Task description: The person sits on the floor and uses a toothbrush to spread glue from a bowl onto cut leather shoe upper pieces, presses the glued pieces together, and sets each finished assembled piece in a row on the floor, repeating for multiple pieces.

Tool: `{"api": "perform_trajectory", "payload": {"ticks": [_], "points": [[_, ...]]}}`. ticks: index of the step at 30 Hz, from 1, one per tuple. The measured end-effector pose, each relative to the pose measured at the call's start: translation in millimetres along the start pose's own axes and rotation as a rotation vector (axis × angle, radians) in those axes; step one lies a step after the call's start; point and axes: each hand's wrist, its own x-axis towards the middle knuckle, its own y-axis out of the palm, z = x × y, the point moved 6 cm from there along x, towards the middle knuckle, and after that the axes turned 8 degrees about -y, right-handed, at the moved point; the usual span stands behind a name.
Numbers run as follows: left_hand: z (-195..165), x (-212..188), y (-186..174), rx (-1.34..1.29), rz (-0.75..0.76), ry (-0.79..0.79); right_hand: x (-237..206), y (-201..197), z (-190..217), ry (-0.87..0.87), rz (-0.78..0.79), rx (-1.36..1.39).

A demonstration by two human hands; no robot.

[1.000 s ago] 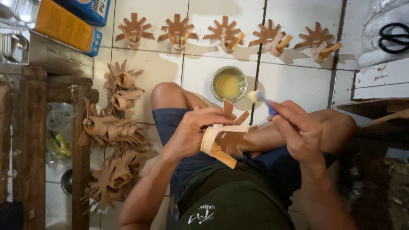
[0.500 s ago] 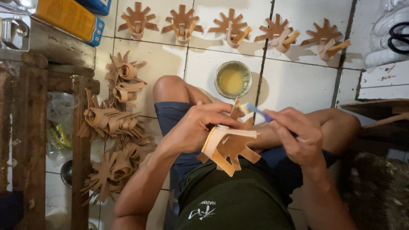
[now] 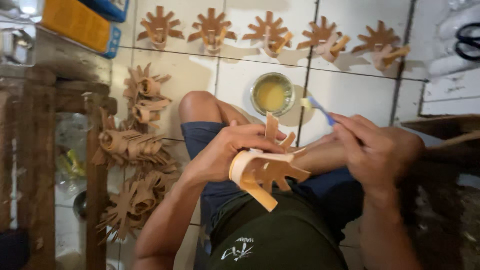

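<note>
On the far left, a dark wooden frame [image 3: 92,165] stands on the white tiled floor [image 3: 190,70], and beside it lies a loose pile of tan, fan-shaped cut-outs [image 3: 132,165] with finger-like prongs. Across the top of the view, a row of five finished fan pieces [image 3: 272,35] sits on the floor, each propped up and set apart from its neighbours. Nearer the middle, the person sits with bare knees drawn up, and the left hand [image 3: 227,152] holds a tan pronged cut-out [image 3: 265,167] over the lap; its grip is closed around the curled band at the base of the piece, thumb on top. Since half a second ago the piece has been turned slightly, so its prongs now point more to the right and upward. Just above it on the floor stands a small round bowl of yellowish glue [image 3: 272,95]. To the right, the right hand [image 3: 375,152] pinches a blue-handled brush [image 3: 317,109], fingers shut on the handle. The brush tip has drawn back from the cut-out and now hangs beside the bowl's rim, clear of the piece, which suggests the brush is between strokes of glue. At the far right edge, black-handled scissors [image 3: 467,40] rest on a white surface.
</note>
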Motion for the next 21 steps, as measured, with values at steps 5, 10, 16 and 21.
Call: {"api": "perform_trajectory", "payload": {"ticks": [5,10,16,21], "points": [[-4.6,0.1,-2.9,0.202,-0.014,0.036,-9.8,-5.6,2.5,-0.016,0.015,0.104],[-1.6,-2.0,-2.5,0.164,-0.020,0.027,-8.5,-6.0,10.1,-0.192,-0.043,0.014],[1.0,-4.4,-8.2,0.062,-0.075,0.126,-25.0,-22.9,-13.9,0.132,-0.396,0.362],[-0.8,-2.8,-4.1,0.007,-0.069,0.173,-22.5,3.0,2.4,-0.011,0.048,0.159]]}}
